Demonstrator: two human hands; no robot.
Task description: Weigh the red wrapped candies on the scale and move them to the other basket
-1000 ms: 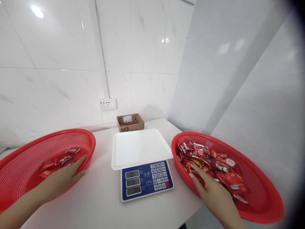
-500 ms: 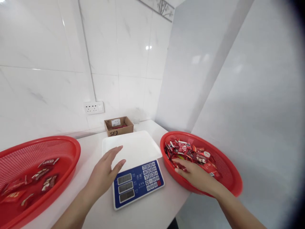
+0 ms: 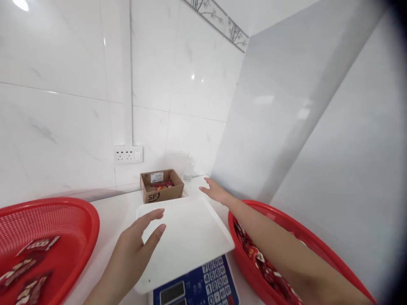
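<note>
The person's left hand [image 3: 133,250] is wide open, thumb spread from fingers, with nothing in it. It hangs over the left edge of the scale's white pan [image 3: 190,237]; whether it touches cannot be told. The right hand [image 3: 216,191] is half open, fingers and thumb apart, and nothing shows in it. It is just past the pan's far right corner, which is why its forearm crosses above the right basket [image 3: 246,264]. Wrapped packets [image 3: 273,277] lie beneath that forearm, walled in by the rim.

Left of the left hand, the left basket [image 3: 93,231] bears a few packets [image 3: 32,258], spread loosely and lying flat. Standing between the baskets, the scale is probably placed so that either hand can get to it; its keypad [image 3: 216,279] faces the wearer, likely for easy reading. Beyond the left hand, and left of the right, a cardboard box [image 3: 163,195] stands on the bench [image 3: 114,216].
</note>
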